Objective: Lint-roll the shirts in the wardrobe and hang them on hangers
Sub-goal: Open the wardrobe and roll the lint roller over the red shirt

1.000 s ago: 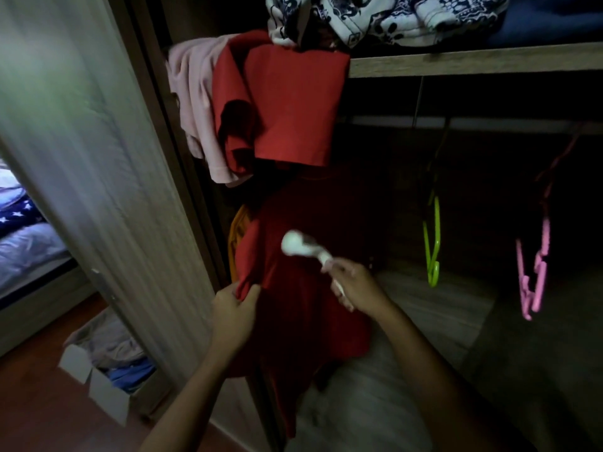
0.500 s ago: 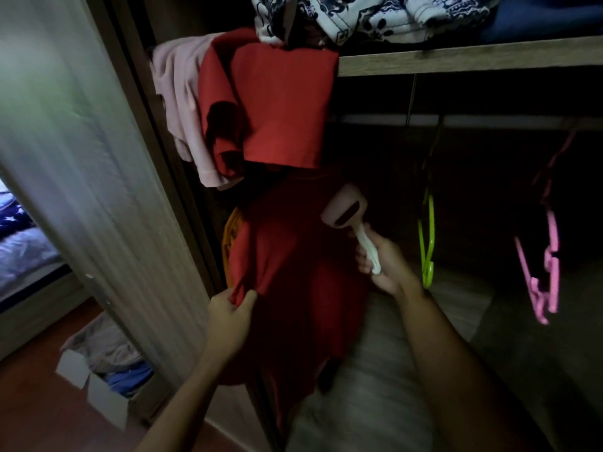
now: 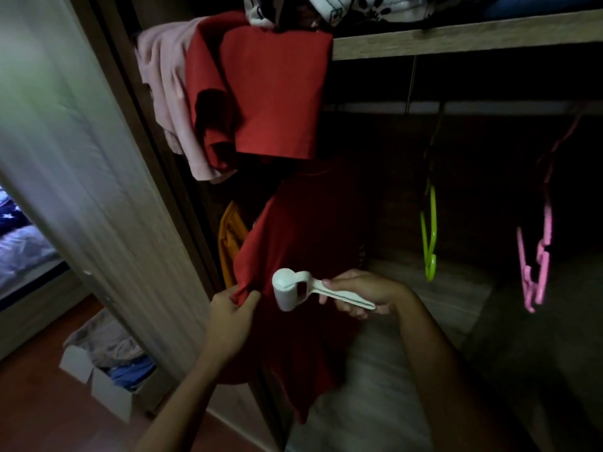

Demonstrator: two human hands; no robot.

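Note:
A dark red shirt point(image 3: 306, 230) hangs inside the wardrobe. My left hand point(image 3: 230, 316) pinches its left edge and pulls the cloth taut. My right hand point(image 3: 362, 293) grips the handle of a white lint roller point(image 3: 290, 290), whose head lies against the shirt's lower front, just right of my left hand. An orange garment point(image 3: 230, 236) hangs behind the shirt on the left. A green hanger point(image 3: 430, 233) and a pink hanger point(image 3: 536, 256) hang bare from the rail to the right.
A red garment point(image 3: 274, 96) and a pink one point(image 3: 166, 93) droop over the shelf edge point(image 3: 456, 40), with patterned clothes piled above. The wardrobe door point(image 3: 81, 190) stands at the left. A cardboard box point(image 3: 107, 383) of clothes sits on the floor beside it.
My right hand has brought the lint roller down the shirt from its upper part to the lower front. My left hand keeps its hold on the shirt's edge.

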